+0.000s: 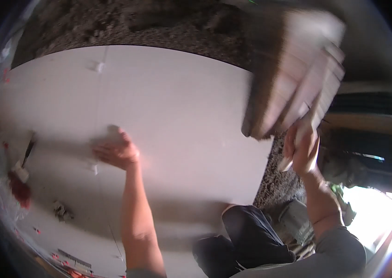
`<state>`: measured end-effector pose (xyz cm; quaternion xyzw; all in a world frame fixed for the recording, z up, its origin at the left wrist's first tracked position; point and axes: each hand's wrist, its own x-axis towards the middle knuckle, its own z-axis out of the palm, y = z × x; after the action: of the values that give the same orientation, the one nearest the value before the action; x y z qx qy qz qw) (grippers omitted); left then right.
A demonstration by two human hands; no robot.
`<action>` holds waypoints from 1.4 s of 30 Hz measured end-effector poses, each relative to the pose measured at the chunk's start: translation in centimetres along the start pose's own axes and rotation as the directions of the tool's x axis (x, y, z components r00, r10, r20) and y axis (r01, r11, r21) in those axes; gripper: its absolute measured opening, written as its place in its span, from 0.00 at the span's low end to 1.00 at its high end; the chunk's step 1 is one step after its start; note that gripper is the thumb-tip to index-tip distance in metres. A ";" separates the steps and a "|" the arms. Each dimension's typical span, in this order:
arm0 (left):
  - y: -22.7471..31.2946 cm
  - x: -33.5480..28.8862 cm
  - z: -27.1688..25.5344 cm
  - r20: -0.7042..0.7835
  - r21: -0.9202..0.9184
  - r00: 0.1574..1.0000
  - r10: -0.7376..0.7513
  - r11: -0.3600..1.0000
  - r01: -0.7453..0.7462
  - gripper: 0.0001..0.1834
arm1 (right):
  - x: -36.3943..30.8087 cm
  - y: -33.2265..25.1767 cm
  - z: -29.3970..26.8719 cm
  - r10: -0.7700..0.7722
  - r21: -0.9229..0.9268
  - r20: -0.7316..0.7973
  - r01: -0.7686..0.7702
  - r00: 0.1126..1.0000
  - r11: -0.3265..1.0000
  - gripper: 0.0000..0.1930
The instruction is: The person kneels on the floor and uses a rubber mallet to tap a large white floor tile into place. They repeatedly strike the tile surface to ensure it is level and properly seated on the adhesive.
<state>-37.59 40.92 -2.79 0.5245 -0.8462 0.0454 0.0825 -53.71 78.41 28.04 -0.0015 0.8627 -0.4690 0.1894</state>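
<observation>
My left hand [117,151] is open, its fingers stretched out low over a large pale slab [182,106]. I cannot tell whether the palm touches the surface. A thin joint line runs close by, with a small white clip [95,169] near the hand and another white clip [99,67] farther off. Raised at the right, my right hand [303,148] is closed round the handle of a big beige tool [293,69] with a brown edge. Motion smears the tool, so its exact kind is unclear. A short handle end shows below the fist.
Dark, coarse loose material [135,23] borders the slabs at the far side and right. A dark-handled tool [28,150] and a red item [20,192] lie at the left. Next to my knees [247,227] stands a grey bucket [295,220]. Small red pieces lie at the lower left.
</observation>
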 end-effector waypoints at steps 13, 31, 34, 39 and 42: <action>0.3 0.4 -0.5 0.019 -0.053 0.999 -0.031 0.998 0.032 0.59 | 1.9 8.0 1.0 0.493 -0.190 0.165 -0.463 0.854 0.866 0.32; -0.9 0.4 1.5 0.033 0.090 0.999 0.016 0.996 -0.019 0.55 | 0.0 15.6 9.4 0.433 -0.516 0.169 -0.295 0.885 0.804 0.30; -1.6 0.8 2.3 0.019 0.143 0.999 0.044 0.989 -0.046 0.54 | -1.6 13.9 8.3 0.514 -0.546 0.365 -0.269 0.776 0.794 0.27; -2.0 0.8 2.5 -0.015 0.107 0.998 0.067 0.992 -0.065 0.52 | 3.2 13.0 5.1 0.167 -0.555 0.376 0.078 0.911 0.829 0.24; -2.0 0.7 2.3 -0.037 0.065 0.995 0.094 0.994 -0.092 0.54 | 12.4 14.0 5.5 -0.131 -0.563 -0.052 0.080 0.990 0.823 0.37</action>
<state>-36.33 39.07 -4.91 0.4858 -0.8660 0.0865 0.0806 -60.96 79.59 9.94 -0.0838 0.9681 -0.2053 0.1163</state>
